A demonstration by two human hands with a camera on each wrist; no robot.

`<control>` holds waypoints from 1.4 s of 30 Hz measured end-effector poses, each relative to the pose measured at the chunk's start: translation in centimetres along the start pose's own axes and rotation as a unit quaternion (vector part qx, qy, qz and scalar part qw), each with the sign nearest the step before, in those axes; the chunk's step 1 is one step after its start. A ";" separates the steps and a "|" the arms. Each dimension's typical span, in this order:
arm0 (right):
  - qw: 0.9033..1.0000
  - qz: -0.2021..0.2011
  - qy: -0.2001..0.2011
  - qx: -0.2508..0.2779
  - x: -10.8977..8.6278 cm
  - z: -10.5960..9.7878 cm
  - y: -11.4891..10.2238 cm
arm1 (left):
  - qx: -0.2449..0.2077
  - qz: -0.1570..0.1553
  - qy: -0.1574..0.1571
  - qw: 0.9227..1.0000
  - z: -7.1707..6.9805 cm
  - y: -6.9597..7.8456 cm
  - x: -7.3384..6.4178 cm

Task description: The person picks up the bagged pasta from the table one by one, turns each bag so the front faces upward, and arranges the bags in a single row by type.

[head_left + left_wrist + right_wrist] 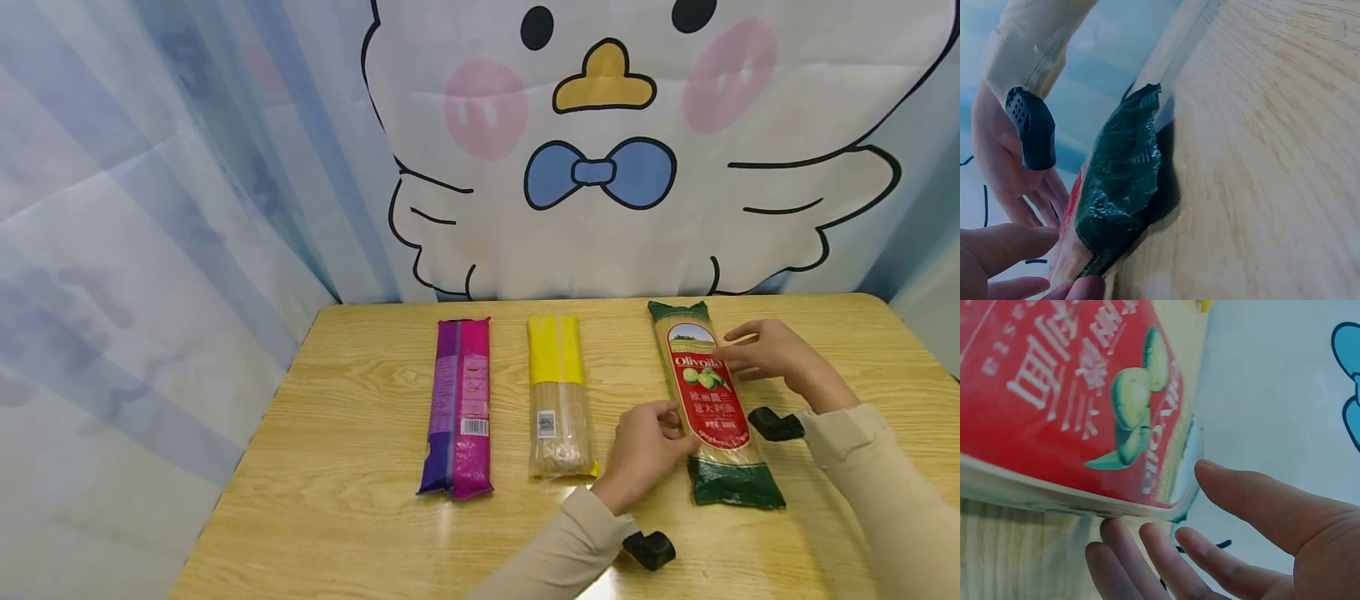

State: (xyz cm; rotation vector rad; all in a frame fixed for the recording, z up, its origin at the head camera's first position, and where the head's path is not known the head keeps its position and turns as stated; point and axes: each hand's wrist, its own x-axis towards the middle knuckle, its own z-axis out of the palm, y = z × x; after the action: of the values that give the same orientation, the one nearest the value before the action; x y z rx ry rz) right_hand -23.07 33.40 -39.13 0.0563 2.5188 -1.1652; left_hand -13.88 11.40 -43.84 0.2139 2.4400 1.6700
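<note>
Your left hand point(647, 450) pinches the lower left edge of the long red-labelled plastic spaghetti packet with dark green ends point(705, 392), thumb on its face, fingertips at its side. Your right hand point(780, 358) has loosely spread fingers at the packet's upper right edge, thumb apart; you cannot tell whether those fingertips touch. The packet lies aslant on the table's right part, its far end just short of the back edge. To its left, past a strip of wood, is a yellow-topped clear noodle packet point(557, 408), then a purple-and-pink glossy packet point(461, 408). Wider wood stretches left and nearer you across the pale wood-grain table point(322, 517). Behind its back edge hangs a white-and-blue cartoon-printed cloth point(600, 250).
</note>
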 end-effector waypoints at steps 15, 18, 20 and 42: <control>0.997 -0.036 0.060 -0.020 -0.8 0.7 -1.1 | 0.017 0.024 0.016 0.999 -3.4 0.9 -0.3; 0.997 -0.041 0.062 -0.016 -0.7 1.1 -1.6 | 0.016 0.034 0.019 0.999 -4.2 0.9 -0.3; 0.997 -0.043 0.060 -0.007 -0.7 1.5 -1.9 | 0.008 0.038 0.021 0.999 -4.8 0.9 -0.4; 0.996 -0.081 0.021 0.026 -1.1 4.3 -5.3 | -0.011 0.052 0.077 0.996 -10.6 -0.4 0.2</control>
State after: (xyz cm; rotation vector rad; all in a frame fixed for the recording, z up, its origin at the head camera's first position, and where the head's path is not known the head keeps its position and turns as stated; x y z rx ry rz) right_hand -21.74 26.88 -37.45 -0.1131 2.5692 -1.3035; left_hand -16.44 1.69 -40.44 0.2202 2.5595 1.8194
